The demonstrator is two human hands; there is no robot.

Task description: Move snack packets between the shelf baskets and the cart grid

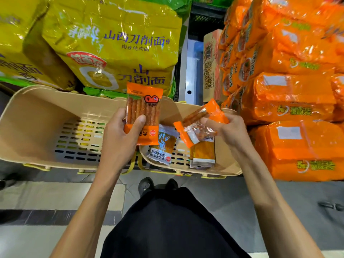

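Gripping in the left hand (121,135) an upright flat orange plastic packet of reddish sticks (143,107), thumb across its front, above the adjoining far corners of the left beige slotted plastic basket (18,101) and the right beige basket (229,164). Pinching in the right hand (227,129) a tilted orange-and-clear plastic packet (193,120) over the right basket's middle, above flat foil packets (163,144) on its floor. Probably sorting: lower each flat, release one at a time, clear the rims
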